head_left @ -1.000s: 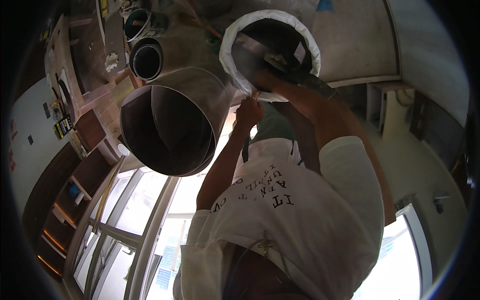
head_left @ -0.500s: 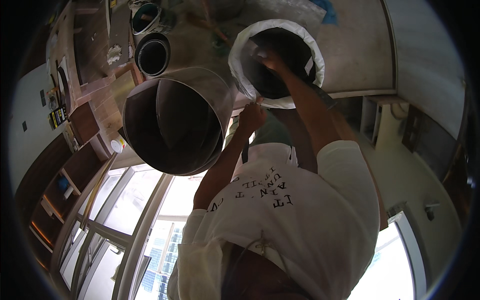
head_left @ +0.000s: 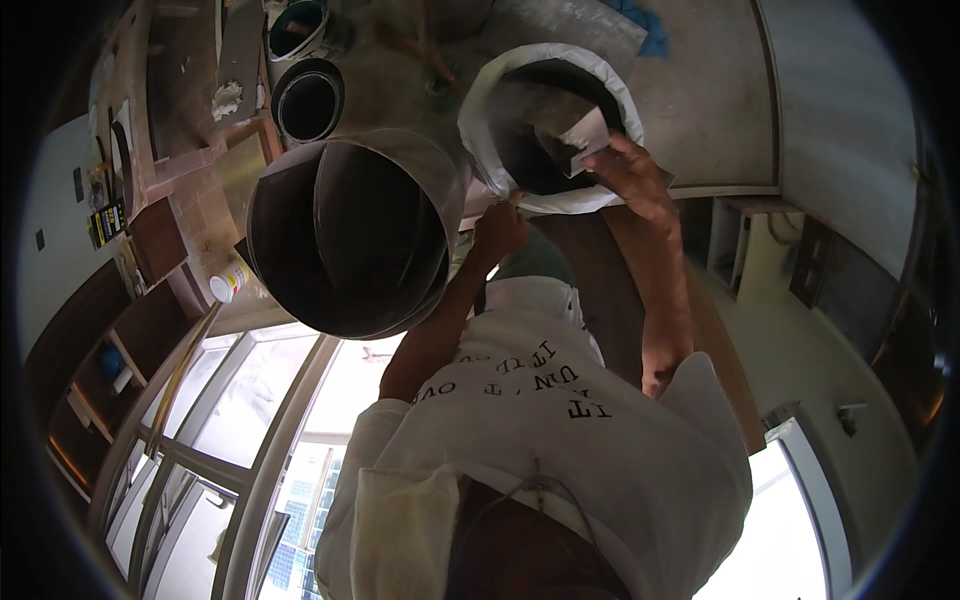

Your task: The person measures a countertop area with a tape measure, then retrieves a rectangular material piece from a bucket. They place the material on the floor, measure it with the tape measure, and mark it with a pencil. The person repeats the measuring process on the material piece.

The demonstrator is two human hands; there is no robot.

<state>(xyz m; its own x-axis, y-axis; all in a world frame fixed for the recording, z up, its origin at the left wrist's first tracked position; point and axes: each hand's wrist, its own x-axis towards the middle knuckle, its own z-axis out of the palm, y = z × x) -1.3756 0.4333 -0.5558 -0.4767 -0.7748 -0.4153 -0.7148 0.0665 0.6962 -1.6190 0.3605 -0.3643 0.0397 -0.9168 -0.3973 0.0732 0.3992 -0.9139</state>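
Observation:
A round, dark-walled container (head_left: pixel 535 185) with a crumpled white liner (head_left: pixel 478 100) folded over its rim stands in front of me. At the near left edge of that rim, my left hand (head_left: pixel 500 230) is closed, its fingertips pinching the white liner. My right hand (head_left: pixel 635 178) is over the right side of the opening, its fingers closed on a pale flat piece (head_left: pixel 588 138). What this piece is made of I cannot tell. Something greyish lies deeper inside, blurred. Beside my left forearm stands a large, wide grey cylinder (head_left: pixel 262 215) with a curved sheet inside.
Farther left are a small black bucket (head_left: pixel 307 105) and another bucket (head_left: pixel 297 28). A white tub (head_left: pixel 228 283) lies on its side near wooden boards (head_left: pixel 200 215). Blue material (head_left: pixel 645 25) is at the far side. Windows (head_left: pixel 240 400) are at the lower left.
My right hand has risen out of the lined container toward its right rim and now has the pale flat piece in its fingers. My left hand stays at the liner's edge.

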